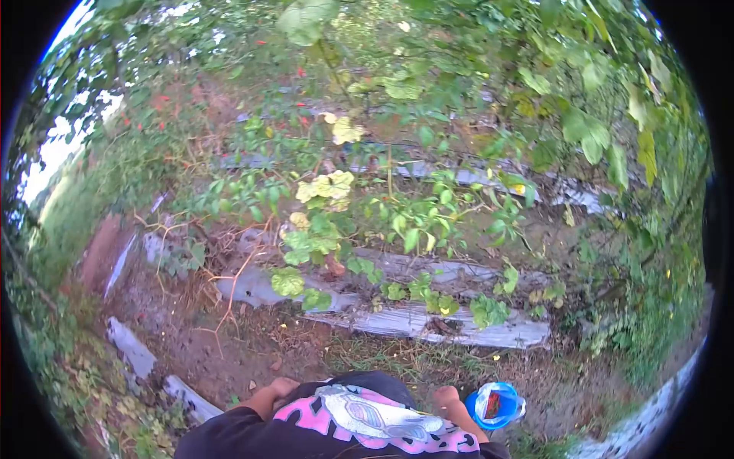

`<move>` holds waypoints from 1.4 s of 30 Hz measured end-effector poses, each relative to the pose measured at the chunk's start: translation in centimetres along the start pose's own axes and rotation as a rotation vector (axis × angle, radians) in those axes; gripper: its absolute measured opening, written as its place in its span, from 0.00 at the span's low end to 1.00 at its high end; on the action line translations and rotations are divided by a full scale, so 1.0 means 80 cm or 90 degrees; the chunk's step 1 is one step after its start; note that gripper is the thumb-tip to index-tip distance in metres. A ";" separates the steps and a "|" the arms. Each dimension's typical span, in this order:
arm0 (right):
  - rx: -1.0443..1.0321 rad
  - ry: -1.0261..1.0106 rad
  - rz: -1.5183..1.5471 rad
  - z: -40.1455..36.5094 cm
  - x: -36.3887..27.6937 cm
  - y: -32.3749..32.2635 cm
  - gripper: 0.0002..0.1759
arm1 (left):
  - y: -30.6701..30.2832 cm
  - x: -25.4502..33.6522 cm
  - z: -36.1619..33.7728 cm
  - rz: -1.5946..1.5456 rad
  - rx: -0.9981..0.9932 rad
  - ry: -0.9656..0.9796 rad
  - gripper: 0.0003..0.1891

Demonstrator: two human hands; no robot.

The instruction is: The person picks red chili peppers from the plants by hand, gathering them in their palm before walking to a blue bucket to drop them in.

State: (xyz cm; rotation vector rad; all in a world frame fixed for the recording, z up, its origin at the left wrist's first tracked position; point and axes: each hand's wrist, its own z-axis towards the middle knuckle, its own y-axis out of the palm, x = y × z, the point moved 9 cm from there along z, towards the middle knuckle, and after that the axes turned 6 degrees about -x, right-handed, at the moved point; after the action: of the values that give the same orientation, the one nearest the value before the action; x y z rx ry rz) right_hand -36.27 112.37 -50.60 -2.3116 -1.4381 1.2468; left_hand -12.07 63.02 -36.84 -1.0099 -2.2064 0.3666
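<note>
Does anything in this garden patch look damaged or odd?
Yes. The silvery plastic sheet on the soil is torn and crumpled, with plants poking through. A cluster of leaves has yellowed among green ones. The blue container by the right hand looks ordinary.

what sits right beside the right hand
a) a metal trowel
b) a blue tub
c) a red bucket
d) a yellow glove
b: the blue tub shows just next to the right hand at the bottom of the view, and no bucket, trowel or glove is in sight.
</note>
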 end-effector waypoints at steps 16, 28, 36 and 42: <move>-0.039 -0.306 0.265 -0.187 -0.551 -0.083 0.06 | -0.090 -0.326 -0.137 -1.047 0.601 -0.307 0.05; 0.477 -0.799 0.055 -0.313 -1.096 -0.258 0.08 | -0.325 -0.402 -0.287 -1.005 0.830 -0.073 0.08; 0.587 -0.644 -0.484 -0.146 -1.278 -0.273 0.09 | -0.367 -0.417 -0.314 -0.970 0.842 -0.044 0.07; 0.482 -0.520 -0.601 -0.096 -1.279 -0.250 0.08 | -0.394 -0.279 -0.329 -0.780 0.524 -0.043 0.12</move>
State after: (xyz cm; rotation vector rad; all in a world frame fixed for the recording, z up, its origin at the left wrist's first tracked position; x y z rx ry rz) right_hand -64.44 43.48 22.79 -0.4914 -1.5044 1.9192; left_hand -1.34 24.80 -12.13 0.7844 -1.9811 0.6070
